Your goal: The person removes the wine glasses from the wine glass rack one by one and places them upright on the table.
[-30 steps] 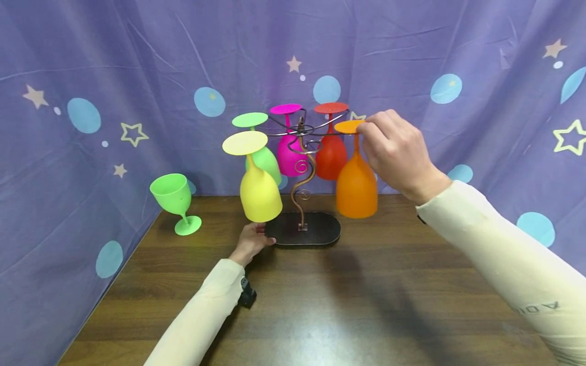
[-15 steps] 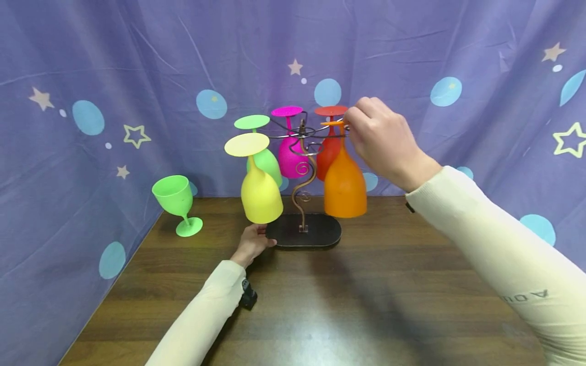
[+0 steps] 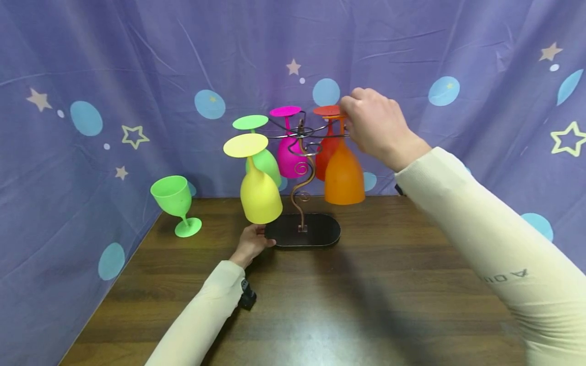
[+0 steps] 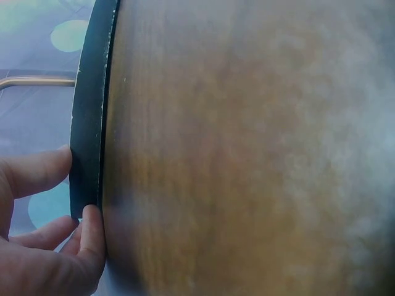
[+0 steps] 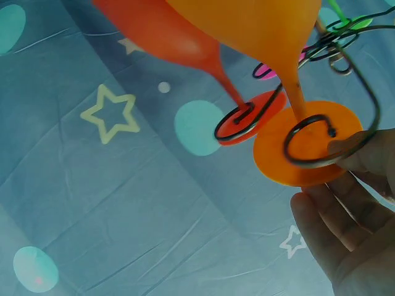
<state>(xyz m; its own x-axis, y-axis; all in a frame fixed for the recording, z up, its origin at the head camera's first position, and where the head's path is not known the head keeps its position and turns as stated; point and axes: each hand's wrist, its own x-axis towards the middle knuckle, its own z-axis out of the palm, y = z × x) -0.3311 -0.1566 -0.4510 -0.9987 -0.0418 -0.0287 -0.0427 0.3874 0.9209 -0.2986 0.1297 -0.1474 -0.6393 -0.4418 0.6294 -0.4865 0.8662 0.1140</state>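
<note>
My right hand (image 3: 377, 127) pinches the foot of an upside-down orange goblet (image 3: 345, 175) at the rack's right side. In the right wrist view, the stem of the orange goblet (image 5: 295, 92) stands inside a curled wire hook (image 5: 308, 163), the thumb near that wire. My left hand (image 3: 252, 244) grips the left end of the rack's black oval base (image 3: 316, 231); the left wrist view shows thumb and fingers about the end of the base (image 4: 89, 123). A wavy copper post (image 3: 297, 198) rises from it to the wire arms.
Upside down on the rack hang yellow (image 3: 261, 195), light green (image 3: 266, 163), magenta (image 3: 288, 157) and red (image 3: 322, 152) goblets. A green goblet (image 3: 171, 195) stands upright on the wooden table (image 3: 293, 305) at left. A patterned purple curtain (image 3: 389, 46) closes off the back.
My right hand has carried the orange goblet leftward toward the rack, then slightly up; it now overlaps the red goblet. The left hand stays on the base.
</note>
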